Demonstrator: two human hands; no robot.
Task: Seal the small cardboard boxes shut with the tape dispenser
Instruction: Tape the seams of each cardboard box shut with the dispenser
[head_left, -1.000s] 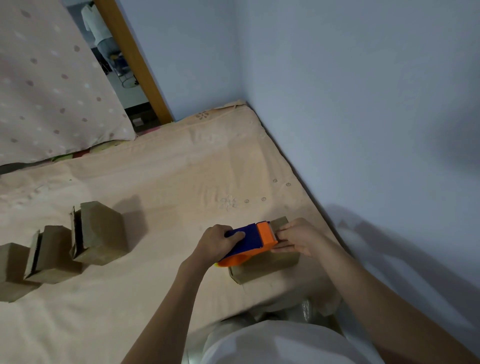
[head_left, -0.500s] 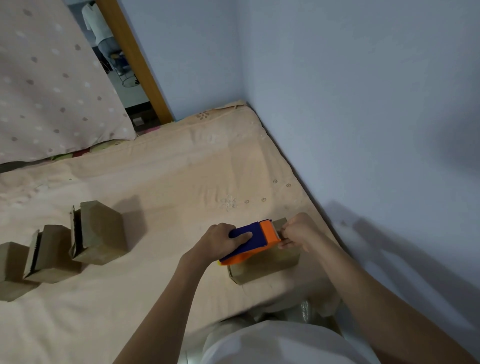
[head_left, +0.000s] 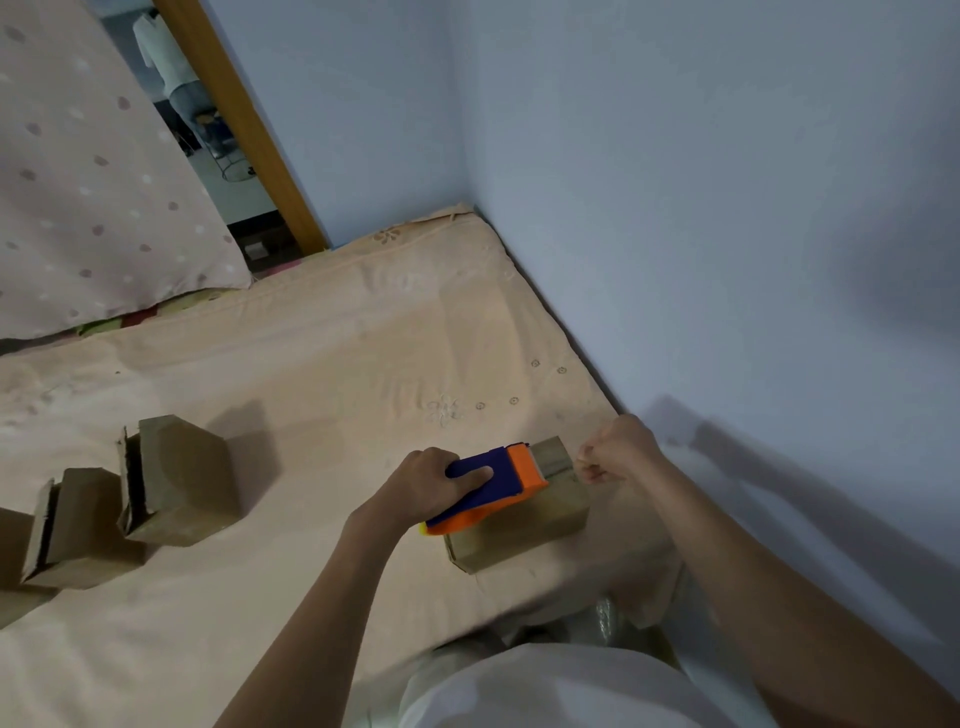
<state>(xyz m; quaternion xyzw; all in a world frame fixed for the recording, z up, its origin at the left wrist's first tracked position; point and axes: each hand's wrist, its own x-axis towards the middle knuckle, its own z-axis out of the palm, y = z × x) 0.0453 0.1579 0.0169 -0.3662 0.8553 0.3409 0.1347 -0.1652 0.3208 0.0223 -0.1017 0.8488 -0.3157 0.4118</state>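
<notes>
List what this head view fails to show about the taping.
- Tape strip: too thin and blurred beside the right hand.
- Box top seam: covered by the tape dispenser and left hand.
- Leftmost box: cut by the frame edge.

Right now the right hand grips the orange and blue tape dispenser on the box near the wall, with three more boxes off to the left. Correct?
Not quite: the head view shows the left hand gripping the tape dispenser on the box. The right hand is pinched at the box's far end. The three boxes are there.
</notes>
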